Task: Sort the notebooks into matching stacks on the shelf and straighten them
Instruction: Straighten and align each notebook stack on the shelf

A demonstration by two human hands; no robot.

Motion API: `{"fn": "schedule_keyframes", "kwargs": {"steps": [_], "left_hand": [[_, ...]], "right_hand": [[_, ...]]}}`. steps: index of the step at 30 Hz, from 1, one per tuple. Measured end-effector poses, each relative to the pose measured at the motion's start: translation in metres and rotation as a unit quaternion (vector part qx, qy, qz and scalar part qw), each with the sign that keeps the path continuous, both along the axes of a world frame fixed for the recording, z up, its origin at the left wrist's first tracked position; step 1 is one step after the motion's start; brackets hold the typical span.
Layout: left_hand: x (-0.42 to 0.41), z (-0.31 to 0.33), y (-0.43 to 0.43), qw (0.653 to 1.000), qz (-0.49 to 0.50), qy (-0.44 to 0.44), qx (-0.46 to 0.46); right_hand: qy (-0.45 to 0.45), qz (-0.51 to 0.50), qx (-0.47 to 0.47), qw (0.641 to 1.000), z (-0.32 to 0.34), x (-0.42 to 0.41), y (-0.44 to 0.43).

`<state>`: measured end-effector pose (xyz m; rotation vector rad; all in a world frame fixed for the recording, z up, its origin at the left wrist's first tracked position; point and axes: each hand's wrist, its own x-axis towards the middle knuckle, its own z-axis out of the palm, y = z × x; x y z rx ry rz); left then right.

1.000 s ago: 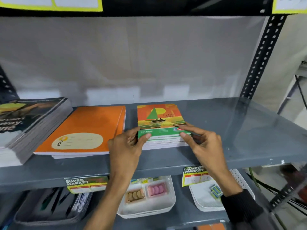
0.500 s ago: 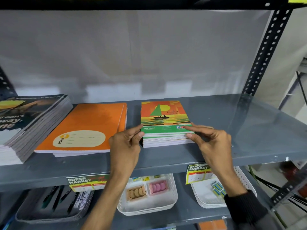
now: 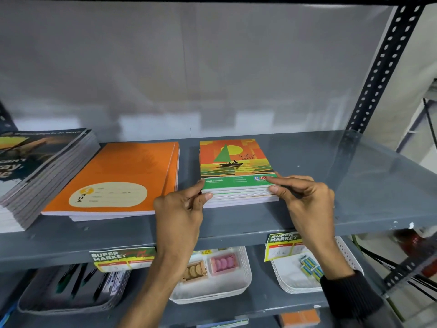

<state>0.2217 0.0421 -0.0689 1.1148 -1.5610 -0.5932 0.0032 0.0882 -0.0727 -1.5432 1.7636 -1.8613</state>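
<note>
A small stack of sailboat-cover notebooks (image 3: pixel 234 162) lies in the middle of the grey shelf (image 3: pixel 331 192). My left hand (image 3: pixel 179 209) pinches the stack's near left corner between thumb and fingers. My right hand (image 3: pixel 305 197) pinches the near right corner the same way. Left of this stack lies a low pile of orange notebooks (image 3: pixel 123 176), slightly fanned at the bottom. At the far left stands a taller stack of dark-cover notebooks (image 3: pixel 40 166), cut off by the frame edge.
The right part of the shelf is bare up to a perforated black upright (image 3: pixel 387 62). Below, a lower shelf holds a grey tray of pens (image 3: pixel 68 290), a white basket of erasers (image 3: pixel 212 278) and another white basket (image 3: pixel 305 273). Price tags hang from the shelf's front edge.
The sailboat stack has been pushed a little further back and squared up. Both hands have stayed at its front corners, and the view has shifted slightly upward.
</note>
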Motion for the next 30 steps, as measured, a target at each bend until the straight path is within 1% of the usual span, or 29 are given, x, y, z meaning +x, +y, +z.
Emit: {"fn": "schedule_keyframes", "kwargs": {"steps": [3, 8, 11, 17, 21, 23, 25, 26, 28, 29, 30], "left_hand": [[-0.001, -0.001, 0.001, 1.000, 0.015, -0.006, -0.009], [-0.001, 0.002, 0.000, 0.999, 0.014, 0.030, 0.007], [-0.001, 0.002, 0.001, 1.000, 0.010, 0.030, 0.000], [-0.003, -0.001, 0.001, 0.999, 0.024, -0.006, -0.033], [-0.003, 0.001, 0.001, 0.997, 0.038, -0.045, -0.055], [0.000, 0.002, 0.002, 0.996, 0.023, -0.065, -0.053], [0.006, 0.008, 0.004, 0.996, -0.007, -0.078, -0.045], [0.009, 0.014, 0.007, 0.994, -0.017, -0.091, -0.060], [0.021, 0.032, 0.012, 0.980, 0.002, -0.151, -0.127], [0.030, 0.040, 0.012, 0.976, 0.019, -0.163, -0.145], [0.039, 0.048, 0.011, 0.977, 0.027, -0.161, -0.140]], "right_hand": [[0.002, -0.002, 0.005, 1.000, -0.001, -0.001, -0.001], [-0.002, -0.004, 0.012, 1.000, -0.003, -0.002, -0.002], [0.008, -0.005, 0.010, 1.000, -0.003, -0.003, -0.002], [0.011, -0.016, 0.010, 1.000, -0.003, -0.003, -0.003], [0.019, -0.021, 0.021, 0.999, -0.001, 0.000, -0.002], [0.023, -0.032, 0.038, 0.999, 0.003, 0.001, 0.002], [0.071, -0.056, 0.052, 0.995, 0.010, 0.007, 0.009], [0.112, -0.076, 0.048, 0.990, 0.016, 0.012, 0.015], [0.178, -0.094, 0.006, 0.980, 0.030, 0.032, 0.021], [0.188, -0.080, -0.019, 0.979, 0.038, 0.045, 0.022], [0.186, -0.055, -0.041, 0.980, 0.045, 0.059, 0.021]]}}
